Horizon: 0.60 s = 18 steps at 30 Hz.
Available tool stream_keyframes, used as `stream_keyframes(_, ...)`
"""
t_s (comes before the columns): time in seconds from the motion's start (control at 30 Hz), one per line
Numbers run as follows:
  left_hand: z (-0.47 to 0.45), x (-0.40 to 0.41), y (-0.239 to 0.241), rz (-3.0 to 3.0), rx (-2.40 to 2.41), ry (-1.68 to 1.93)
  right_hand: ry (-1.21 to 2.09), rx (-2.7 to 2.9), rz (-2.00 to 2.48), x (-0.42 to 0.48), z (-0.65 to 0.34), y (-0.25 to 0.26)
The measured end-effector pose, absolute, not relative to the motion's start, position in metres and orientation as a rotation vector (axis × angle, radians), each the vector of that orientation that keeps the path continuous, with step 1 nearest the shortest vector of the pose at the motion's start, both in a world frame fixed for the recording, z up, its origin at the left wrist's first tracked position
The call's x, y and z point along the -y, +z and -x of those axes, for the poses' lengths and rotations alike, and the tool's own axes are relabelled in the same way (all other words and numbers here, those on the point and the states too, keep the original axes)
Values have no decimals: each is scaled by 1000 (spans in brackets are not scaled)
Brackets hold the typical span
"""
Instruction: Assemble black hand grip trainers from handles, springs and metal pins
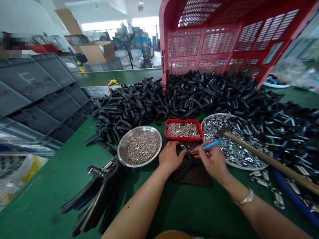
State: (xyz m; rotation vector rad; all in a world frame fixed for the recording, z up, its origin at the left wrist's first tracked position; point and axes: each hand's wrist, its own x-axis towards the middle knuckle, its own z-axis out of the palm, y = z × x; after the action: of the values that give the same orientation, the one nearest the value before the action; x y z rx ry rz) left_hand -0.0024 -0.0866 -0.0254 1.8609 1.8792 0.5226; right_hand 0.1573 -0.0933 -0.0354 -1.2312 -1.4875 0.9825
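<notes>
My left hand (171, 156) is closed around a black hand grip strengthener (183, 167), pressing it down on a dark mat (199, 176). Metal parts show at the strengthener's top end. Between the fingers of my right hand (213, 162) is a blue-handled screwdriver (212, 144), its handle angled up to the right. The tool's tip points at the metal end beside my left thumb; whether it touches is hard to see. Small metal pins fill a red tray (183, 139) just beyond my hands. To the left, a round metal bowl (121, 159) holds tiny metal parts.
Several assembled grip strengtheners (99, 189) lie at the left. A wooden-handled hammer (261, 154) rests across a white tray (245, 167) of shiny metal parts. Loose springs (277, 197) lie at the right. Black handles (139, 103) heap before a red crate (196, 46); grey crates (32, 79) stand left.
</notes>
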Motion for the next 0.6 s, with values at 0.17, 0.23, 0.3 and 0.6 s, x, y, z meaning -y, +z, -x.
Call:
stream_keyframes(0.17, 3, 86, -28, -1871, -1868, 529, 1172, 1258, 1220, 91, -154, -33)
stream_keyframes(0.23, 3, 86, -29, -1887, -1859, 530, 1364, 1126, 1192, 88, -156, -32)
stream_keyframes(0.3, 4, 85, -29, -1906, -1851, 537, 1473, 1143, 1156, 86, -157, -31)
stream_keyframes(0.6, -1, 91, -27, -1945, -1905, 470, 1116, 1308, 1264, 80, -171, -28)
